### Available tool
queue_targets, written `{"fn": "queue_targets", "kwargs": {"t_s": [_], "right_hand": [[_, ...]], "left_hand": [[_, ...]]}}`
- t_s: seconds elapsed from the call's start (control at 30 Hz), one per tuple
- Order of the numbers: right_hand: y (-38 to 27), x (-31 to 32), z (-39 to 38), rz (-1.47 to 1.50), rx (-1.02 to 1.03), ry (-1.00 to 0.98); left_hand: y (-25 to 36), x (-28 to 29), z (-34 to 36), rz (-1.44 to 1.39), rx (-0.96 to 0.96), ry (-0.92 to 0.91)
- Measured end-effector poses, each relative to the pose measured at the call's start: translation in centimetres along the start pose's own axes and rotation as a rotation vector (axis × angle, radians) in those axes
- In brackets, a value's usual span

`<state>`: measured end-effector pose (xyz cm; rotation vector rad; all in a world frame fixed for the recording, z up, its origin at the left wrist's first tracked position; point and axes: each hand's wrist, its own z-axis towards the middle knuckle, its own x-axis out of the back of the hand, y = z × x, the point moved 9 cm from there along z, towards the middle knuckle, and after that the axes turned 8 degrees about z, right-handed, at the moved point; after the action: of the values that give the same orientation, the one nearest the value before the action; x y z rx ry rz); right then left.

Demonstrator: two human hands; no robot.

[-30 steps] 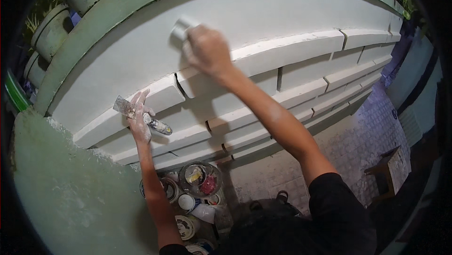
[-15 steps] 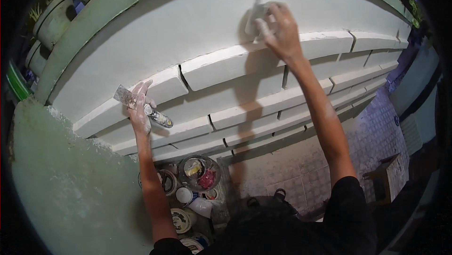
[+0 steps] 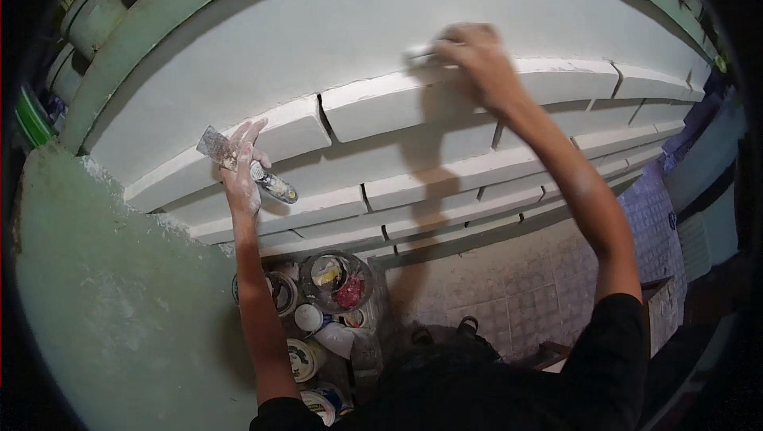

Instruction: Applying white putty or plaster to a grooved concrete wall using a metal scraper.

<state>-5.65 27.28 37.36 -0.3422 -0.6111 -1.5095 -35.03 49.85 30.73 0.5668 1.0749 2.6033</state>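
Note:
My left hand [image 3: 242,172], powdered white, holds a scraper [image 3: 274,186] with a square metal blade against the top row of white raised blocks [image 3: 389,102] on the curved wall [image 3: 350,17]. My right hand [image 3: 477,65], slightly blurred, is closed around a small pale pad [image 3: 419,52] against the smooth white wall just above that top row, right of centre. The pad is partly hidden by my fingers, and its exact kind is unclear. Dark gaps separate the blocks.
Paint tubs [image 3: 302,361] and a round container with yellow and red contents [image 3: 362,280] stand below on the left. A green side wall [image 3: 111,296] is at left, planters [image 3: 99,13] on top. A wooden piece [image 3: 660,312] stands on tiled flooring [image 3: 517,296] at right.
My right hand has moved rightward along the wall with the pad, and slightly down over the last half second. My left hand stays on the blocks, while the view has shifted slightly.

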Motion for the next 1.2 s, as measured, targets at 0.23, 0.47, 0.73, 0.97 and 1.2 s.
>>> {"fn": "queue_targets", "kwargs": {"t_s": [0.23, 0.47, 0.73, 0.97, 1.2], "right_hand": [[2.0, 1.6, -1.8, 0.046, -0.083, 0.057], [3.7, 1.9, 0.3, 0.076, -0.162, 0.09], [8.9, 12.8, -4.7, -0.022, -0.543, 0.91], [15.5, 13.3, -7.7, -0.257, -0.848, 0.844], [18.6, 12.8, -7.2, -0.007, -1.028, 1.086]], "left_hand": [[-1.3, -0.2, 0.2, -0.054, 0.014, 0.088], [-0.9, -0.1, 0.2, -0.001, -0.035, 0.061], [-1.3, 0.0, 0.0, -0.057, -0.001, 0.084], [-1.3, 0.5, 0.0, -0.039, -0.02, 0.113], [-1.4, 0.1, 0.2, -0.02, -0.004, 0.145]]}}
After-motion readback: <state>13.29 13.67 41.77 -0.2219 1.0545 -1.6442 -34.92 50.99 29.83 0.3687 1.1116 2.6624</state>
